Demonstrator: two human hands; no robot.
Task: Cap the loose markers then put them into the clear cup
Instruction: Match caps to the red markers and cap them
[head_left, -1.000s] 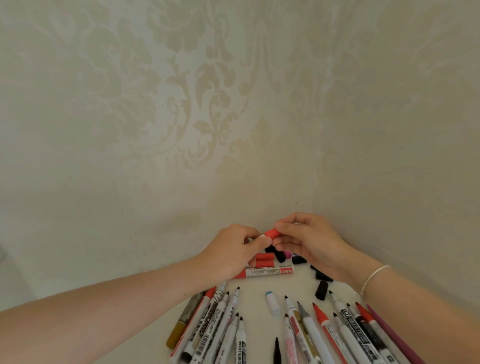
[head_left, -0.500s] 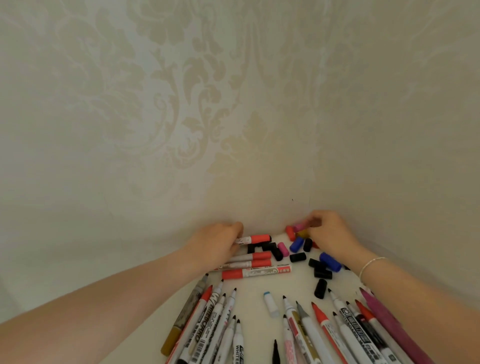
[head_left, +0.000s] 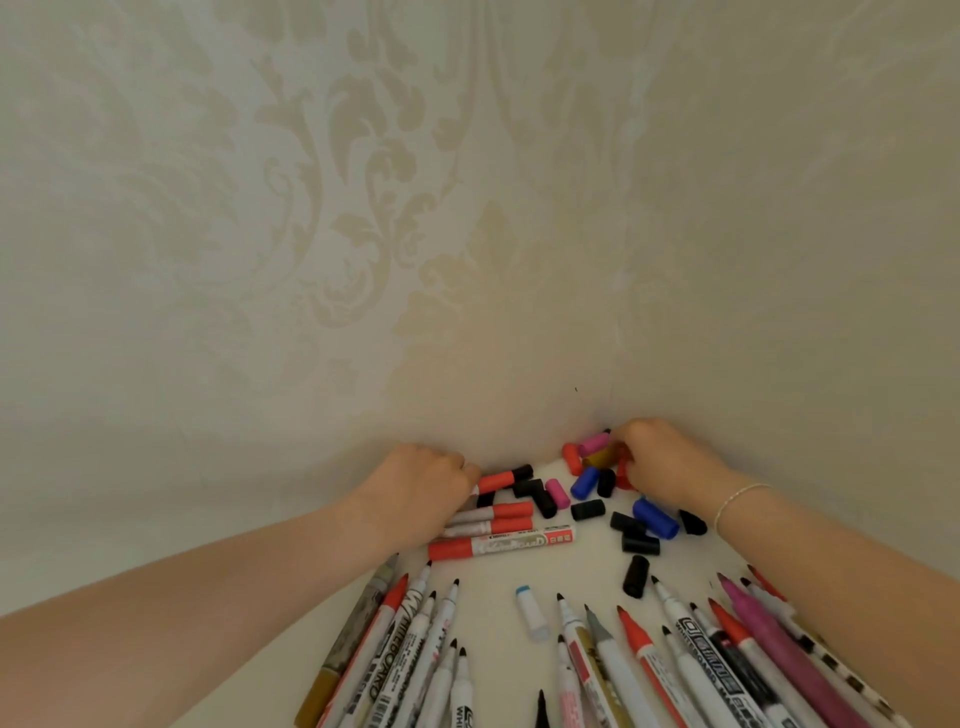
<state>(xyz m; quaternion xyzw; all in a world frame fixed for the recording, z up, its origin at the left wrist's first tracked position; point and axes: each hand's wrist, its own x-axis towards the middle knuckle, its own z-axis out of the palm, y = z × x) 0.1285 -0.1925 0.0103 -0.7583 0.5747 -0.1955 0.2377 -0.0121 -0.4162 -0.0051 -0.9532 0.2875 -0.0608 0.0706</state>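
The two hands, which were meeting a second ago to press a red cap onto a marker, are now being worked apart. The left hand (head_left: 415, 480) is being lowered, fingers curled round the barrel, to lay the freshly capped red-capped marker (head_left: 501, 480) at the far end of the row of capped red markers (head_left: 498, 525) against the patterned cream wall (head_left: 467, 208). The right hand (head_left: 660, 462) is being moved into the scattered pile of loose plastic caps (head_left: 587, 483), red, pink, blue, gold and black; its fingers are curled down among them, but whether a cap is already being pinched cannot be told. One capping cycle is therefore being closed and the next is probably being opened with a cap search. Many uncapped markers (head_left: 623, 670) are lying fanned on the white tabletop (head_left: 493, 582), tips pointing away. The clear cup is not being shown in this view, so capped markers are being staged, not yet stowed.
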